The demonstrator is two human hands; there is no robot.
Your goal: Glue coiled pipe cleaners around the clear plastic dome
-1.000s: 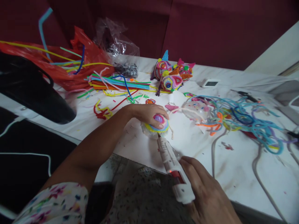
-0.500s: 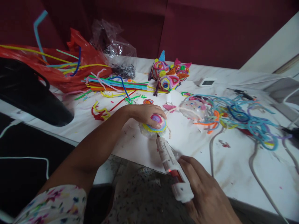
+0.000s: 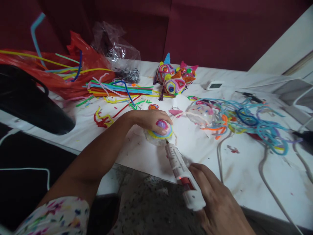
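Observation:
Over a round clear plastic ball (image 3: 154, 139) partly covered in coiled pipe cleaners, my left hand (image 3: 153, 122) is closed, its fingers holding the top. Purple, pink, blue and yellow rings show around the fingers. My right hand (image 3: 217, 195) grips a white hot glue gun (image 3: 182, 176), with a small red light lit on its side. The gun's nozzle tip is at the lower edge of the yellow ring; whether it touches is hard to tell. A short pale strand (image 3: 176, 138) lies beside the ball.
Finished colourful fish-like figures (image 3: 173, 80) stand at the back. Tangled blue pipe cleaners (image 3: 254, 120) and cables (image 3: 269, 176) spread over the right. At left are bundled pipe cleaners (image 3: 119, 88), a red plastic bag (image 3: 80, 49) and a black object (image 3: 31, 101). A small white display device (image 3: 214, 86) sits behind.
The view has shifted slightly. The glue gun's tip has moved a little rightward along the ball's lower edge, while my left hand keeps its hold.

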